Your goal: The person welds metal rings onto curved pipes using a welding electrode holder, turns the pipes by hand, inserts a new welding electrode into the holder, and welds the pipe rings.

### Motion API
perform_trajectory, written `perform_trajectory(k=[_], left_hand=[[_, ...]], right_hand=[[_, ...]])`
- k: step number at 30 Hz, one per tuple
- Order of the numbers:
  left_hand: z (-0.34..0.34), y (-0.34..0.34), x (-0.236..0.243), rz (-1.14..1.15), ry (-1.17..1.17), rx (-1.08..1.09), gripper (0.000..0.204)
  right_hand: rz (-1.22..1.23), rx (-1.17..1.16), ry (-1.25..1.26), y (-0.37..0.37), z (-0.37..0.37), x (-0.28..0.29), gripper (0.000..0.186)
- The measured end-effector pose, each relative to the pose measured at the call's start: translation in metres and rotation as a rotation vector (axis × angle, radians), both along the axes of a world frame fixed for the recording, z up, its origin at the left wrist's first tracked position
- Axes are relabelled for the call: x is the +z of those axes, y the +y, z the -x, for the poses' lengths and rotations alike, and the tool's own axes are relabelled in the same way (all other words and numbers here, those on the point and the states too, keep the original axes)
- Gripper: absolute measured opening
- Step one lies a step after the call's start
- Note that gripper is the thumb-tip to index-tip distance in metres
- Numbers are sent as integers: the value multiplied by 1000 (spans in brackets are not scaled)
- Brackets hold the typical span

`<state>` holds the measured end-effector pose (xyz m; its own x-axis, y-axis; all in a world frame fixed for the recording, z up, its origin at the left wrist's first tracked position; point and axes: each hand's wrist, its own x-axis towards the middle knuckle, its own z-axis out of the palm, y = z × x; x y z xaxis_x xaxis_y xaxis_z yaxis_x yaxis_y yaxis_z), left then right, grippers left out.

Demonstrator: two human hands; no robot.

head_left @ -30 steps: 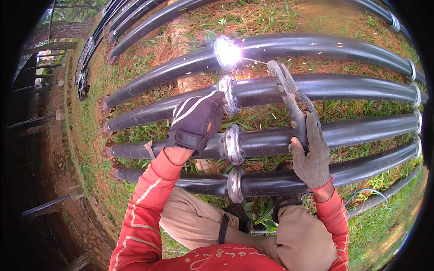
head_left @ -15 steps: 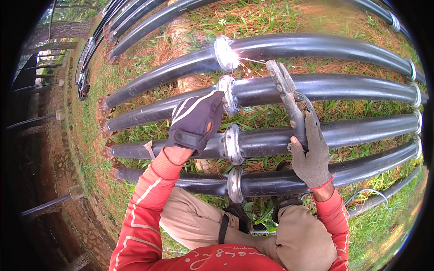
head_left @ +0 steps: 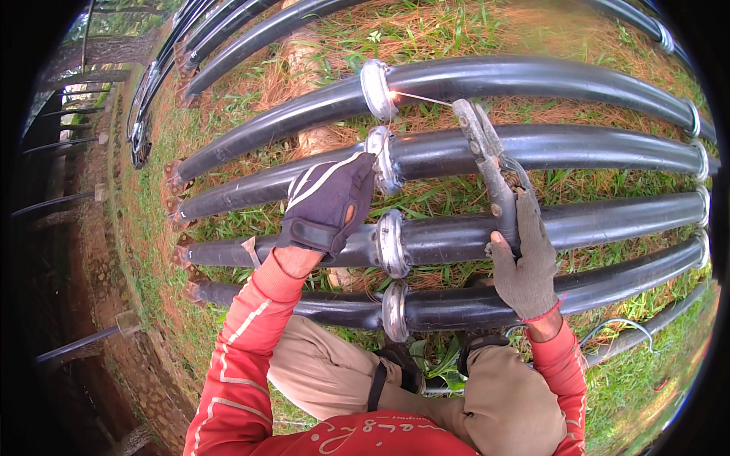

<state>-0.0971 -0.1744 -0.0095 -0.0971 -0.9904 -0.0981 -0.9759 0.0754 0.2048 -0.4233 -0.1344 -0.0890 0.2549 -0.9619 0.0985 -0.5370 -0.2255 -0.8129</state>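
My right hand (head_left: 525,262), in a grey knit glove, grips the handle of a metal electrode holder (head_left: 487,163). A thin welding rod (head_left: 426,99) runs from its jaws to the silvery joint ring (head_left: 378,89) of the farthest black pipe (head_left: 532,80), where a small spark glows. My left hand (head_left: 328,201), in a dark glove with white stripes, rests flat on the third pipe (head_left: 608,220) and touches the second pipe's joint ring (head_left: 380,159). Two more joint rings (head_left: 391,243) lie lower on the nearer pipes.
Several long black pipes lie side by side on grass and dry straw (head_left: 593,38). More pipes (head_left: 228,30) stretch away at the upper left. A dirt bank with dark posts (head_left: 84,346) runs along the left. My knees in tan trousers (head_left: 502,395) are under the nearest pipe.
The bright welding flare at the farthest pipe's joint has shrunk to a small spark. Both hands stay where they were.
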Motion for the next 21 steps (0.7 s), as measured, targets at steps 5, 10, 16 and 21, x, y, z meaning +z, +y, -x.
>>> perform_trajectory(k=[5, 10, 16, 21], left_hand=[[-2, 0, 0, -12, 9, -5, 32], [1, 1, 3, -4, 4, 1, 34], [1, -1, 5, -54, -23, 32, 34], [3, 0, 7, 5, -37, -18, 35]], right_hand=[[19, 18, 18, 1, -1, -6, 72], [-39, 10, -8, 1, -1, -4, 73], [-19, 22, -11, -1, -1, -5, 74], [-89, -5, -36, 1, 0, 0, 74]])
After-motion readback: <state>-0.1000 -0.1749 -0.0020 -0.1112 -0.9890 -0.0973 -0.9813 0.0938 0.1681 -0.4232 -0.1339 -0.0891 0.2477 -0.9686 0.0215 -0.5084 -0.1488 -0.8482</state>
